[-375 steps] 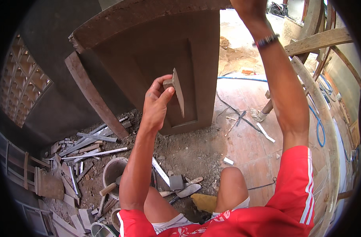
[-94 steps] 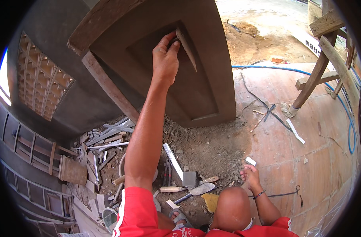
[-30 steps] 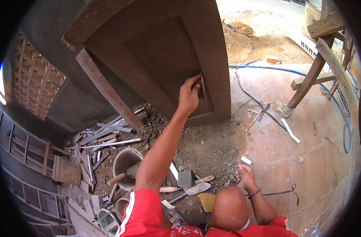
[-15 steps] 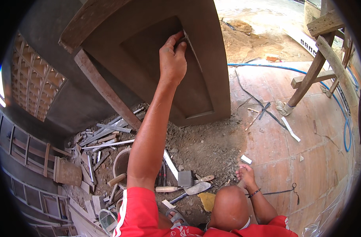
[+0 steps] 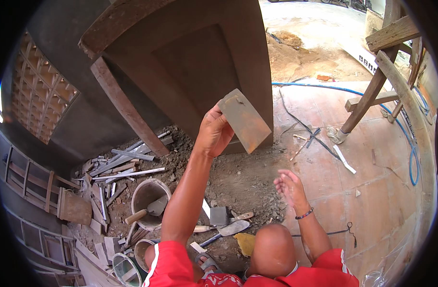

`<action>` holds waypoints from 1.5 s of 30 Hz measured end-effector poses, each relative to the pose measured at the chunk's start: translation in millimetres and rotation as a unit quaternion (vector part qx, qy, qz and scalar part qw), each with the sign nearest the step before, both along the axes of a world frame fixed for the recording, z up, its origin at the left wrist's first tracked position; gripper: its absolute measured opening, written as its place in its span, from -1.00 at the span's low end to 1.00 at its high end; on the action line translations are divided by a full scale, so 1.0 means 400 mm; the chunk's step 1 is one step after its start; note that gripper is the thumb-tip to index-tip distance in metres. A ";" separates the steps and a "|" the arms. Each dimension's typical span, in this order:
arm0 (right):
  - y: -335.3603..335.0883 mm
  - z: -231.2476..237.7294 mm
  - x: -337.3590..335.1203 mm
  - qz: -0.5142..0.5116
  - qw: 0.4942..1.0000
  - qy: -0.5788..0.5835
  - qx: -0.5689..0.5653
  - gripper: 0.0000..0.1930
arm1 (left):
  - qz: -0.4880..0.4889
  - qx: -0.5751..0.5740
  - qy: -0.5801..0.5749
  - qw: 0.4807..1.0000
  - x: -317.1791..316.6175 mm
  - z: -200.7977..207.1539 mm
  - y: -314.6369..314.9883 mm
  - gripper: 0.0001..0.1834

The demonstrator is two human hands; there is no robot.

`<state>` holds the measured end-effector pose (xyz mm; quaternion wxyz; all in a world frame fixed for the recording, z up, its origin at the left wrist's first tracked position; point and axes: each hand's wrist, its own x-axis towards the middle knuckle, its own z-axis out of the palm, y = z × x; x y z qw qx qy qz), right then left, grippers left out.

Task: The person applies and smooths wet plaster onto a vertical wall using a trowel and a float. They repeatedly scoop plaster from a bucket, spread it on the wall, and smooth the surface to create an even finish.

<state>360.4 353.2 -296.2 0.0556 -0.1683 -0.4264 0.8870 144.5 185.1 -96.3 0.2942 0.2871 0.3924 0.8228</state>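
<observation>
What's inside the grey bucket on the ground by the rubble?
In the grey bucket a trowel leans, its wooden handle sticking out over the rim. The blade covers part of the bottom, so whether any mortar lies beneath cannot be seen.

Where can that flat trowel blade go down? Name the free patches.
Bare tiled floor lies right of the right hand, up to the white strip and wooden trestle leg. Crowded: bucket, scrap laths and trowels under the left hand.

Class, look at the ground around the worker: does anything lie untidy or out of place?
Yes. Offcut strips lie scattered in loose dirt left of the bucket, and trowels lie on the rubble by the knee. The left hand holds a flat float.
</observation>
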 end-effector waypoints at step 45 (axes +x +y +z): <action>0.013 0.546 -0.533 -0.476 0.520 0.224 0.673 -0.50 | 0.090 -0.270 0.056 0.957 0.008 -0.012 -0.404 -0.34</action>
